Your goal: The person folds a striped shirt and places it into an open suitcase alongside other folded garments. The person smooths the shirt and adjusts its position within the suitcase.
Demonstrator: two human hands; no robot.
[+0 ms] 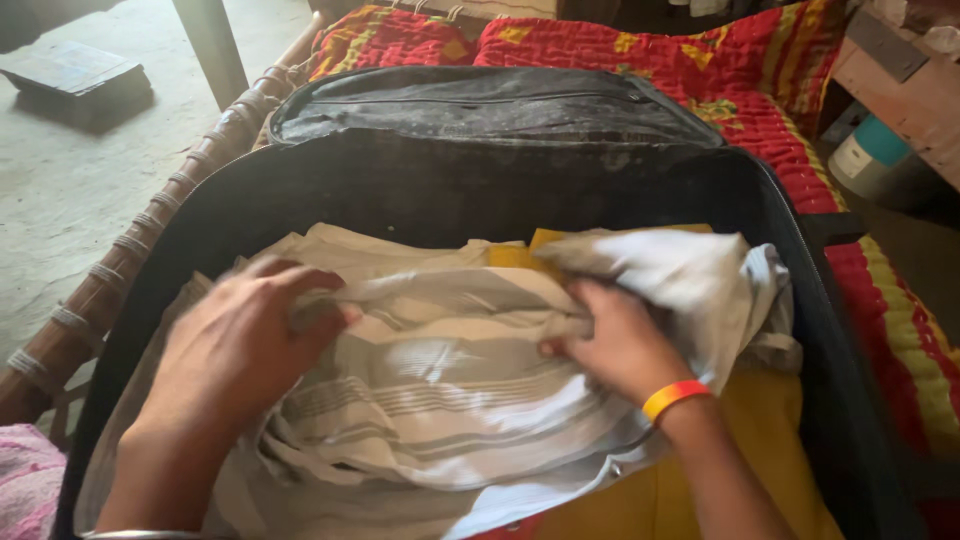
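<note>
a: both hands gripping the striped cloth (pixel 440 390) inside the open suitcase (pixel 830 330) — left hand (pixel 235 345) bunching one edge, right hand (pixel 620 345) pinching the fold.
b: keeping tension even — pressing flat over the yellow garment (pixel 740 430).

My open black suitcase (pixel 790 260) fills the middle of the frame, lying on a cot spread with a red and yellow quilt (pixel 770 90) that shows along the top and down the right edge. The cot's wooden side rail (pixel 120 260), wound with cord, runs diagonally up the left side. At the lower left corner a pink cloth (pixel 25 490) lies beside the suitcase.
</note>
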